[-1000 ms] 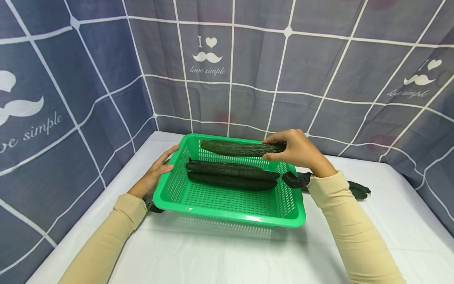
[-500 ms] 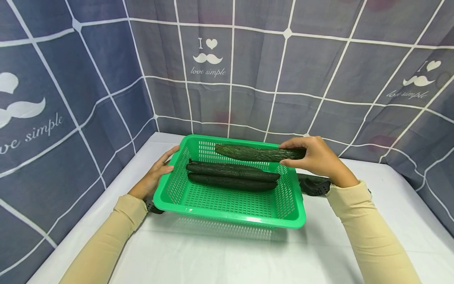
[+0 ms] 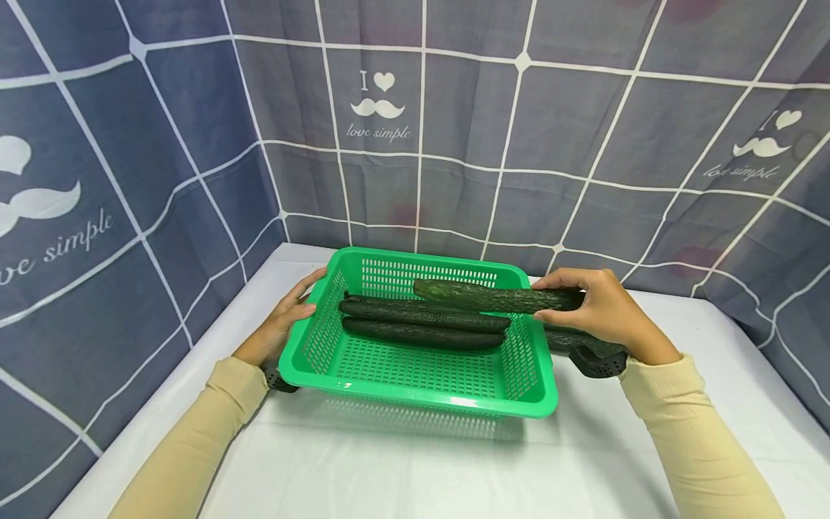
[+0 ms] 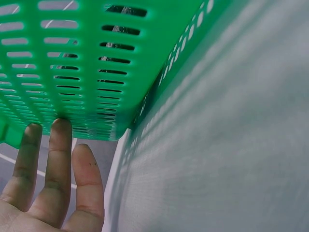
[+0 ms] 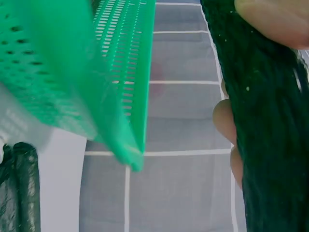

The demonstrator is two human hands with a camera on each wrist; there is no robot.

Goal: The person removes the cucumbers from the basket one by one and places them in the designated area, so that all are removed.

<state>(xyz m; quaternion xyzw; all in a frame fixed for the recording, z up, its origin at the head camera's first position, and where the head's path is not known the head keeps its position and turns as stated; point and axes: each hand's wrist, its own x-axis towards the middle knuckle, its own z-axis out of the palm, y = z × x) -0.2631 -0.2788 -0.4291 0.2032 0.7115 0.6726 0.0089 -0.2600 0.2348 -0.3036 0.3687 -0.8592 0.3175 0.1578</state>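
My right hand (image 3: pixel 586 306) grips one end of a long dark green cucumber (image 3: pixel 476 296), thumb on one side and fingers on the other. This cucumber is held level over the right part of a green slotted basket (image 3: pixel 415 398), its held end past the right rim. On the basket floor two more cucumbers lie side by side, a rear cucumber (image 3: pixel 415 311) and a front cucumber (image 3: pixel 421 334). At the basket's left side is my left hand (image 3: pixel 280 324), its straight fingers (image 4: pixel 59 159) touching the outer slotted wall.
Right of the basket more cucumbers (image 5: pixel 26 188) lie on the white-covered table (image 3: pixel 363 468), partly hidden by my right hand and wrist strap (image 3: pixel 599 362) in the head view. A grey checked curtain (image 3: pixel 467 130) hangs around the back and sides.
My right hand has moved right and a little nearer with the cucumber, whose free end slid from the basket's left part to its middle. My left hand and the basket stay put.
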